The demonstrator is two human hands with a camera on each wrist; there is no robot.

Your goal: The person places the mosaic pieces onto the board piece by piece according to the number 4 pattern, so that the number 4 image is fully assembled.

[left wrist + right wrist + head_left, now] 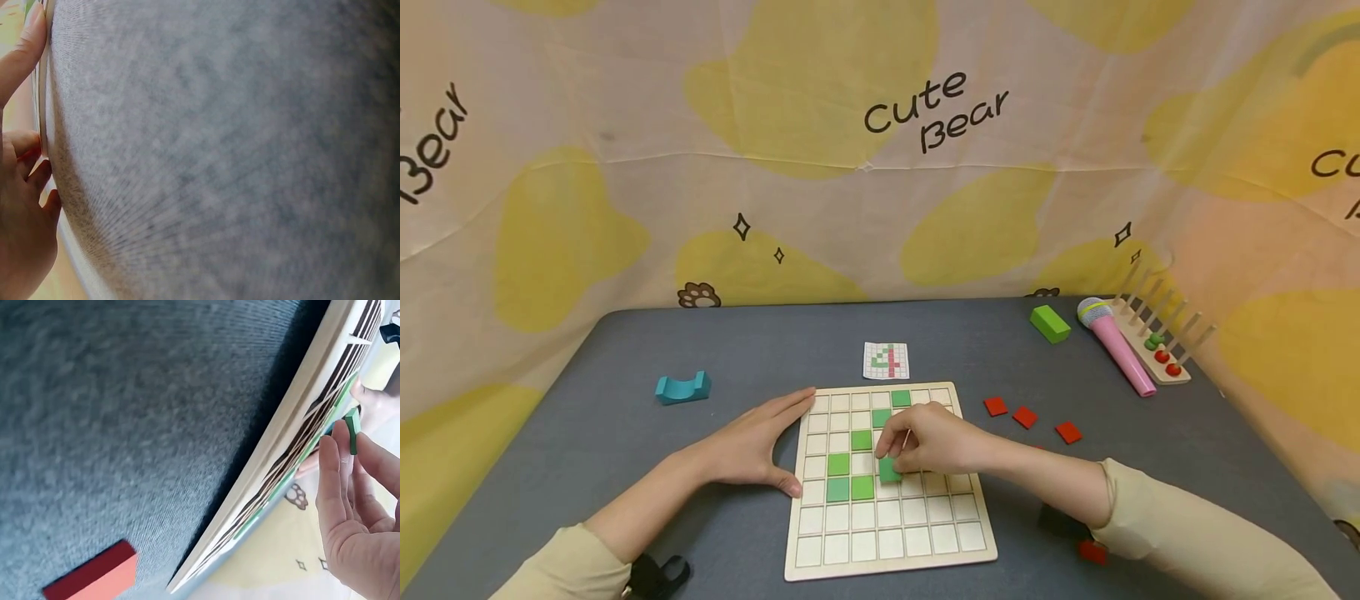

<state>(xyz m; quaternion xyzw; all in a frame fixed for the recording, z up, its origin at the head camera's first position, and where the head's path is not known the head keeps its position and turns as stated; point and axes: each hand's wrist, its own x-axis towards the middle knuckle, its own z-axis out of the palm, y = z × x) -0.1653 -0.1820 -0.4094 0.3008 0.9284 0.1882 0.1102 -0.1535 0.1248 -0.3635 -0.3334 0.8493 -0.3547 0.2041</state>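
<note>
A wooden grid board (891, 571) lies on the table, with several green square tiles (861, 440) set in its cells. My right hand (928, 439) is over the middle of the board and pinches a green tile (889, 470) between thumb and fingers. In the right wrist view that tile (352, 428) is tilted on edge above the board. My left hand (745, 446) rests along the board's left edge, fingers stretched out and thumb apart, touching the side. Behind the board lies a small card (886, 361) with a green and red grid pattern.
Several red tiles (1025, 417) lie to the right of the board, one of them (1092, 552) near my right forearm. Farther off are a light green block (1050, 324), a pink toy microphone (1120, 350) and a peg stand (1172, 379). A teal curved block (682, 388) sits at left.
</note>
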